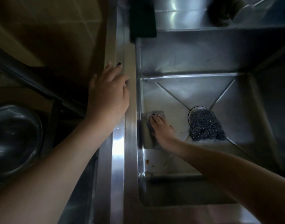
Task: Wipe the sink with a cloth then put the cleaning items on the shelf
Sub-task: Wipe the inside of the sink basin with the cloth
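The right hand [162, 128] presses a grey cloth [146, 135] flat on the floor of the sink [235, 97], hard against its left wall. The fingers lie fairly straight on top of the cloth and press on it without curling round it. The left hand [107, 94] rests on the sink's left rim with its fingers spread and holds nothing, which looks like a brace. The wipe is probably best done with the palm kept low and in long strokes along the left wall towards the near left corner, where brownish spots [147, 161] sit on the floor. Those may need firmer pressure. A steel scourer [206, 126] lies over the drain near the middle of the floor, just beside the right wrist, so a wide sweep would likely catch it. The far and right parts of the floor leave open room. A dark sponge [142, 18] sits at the far left corner of the rim, and a metal bowl [14, 143] stands well apart beyond the left rim.
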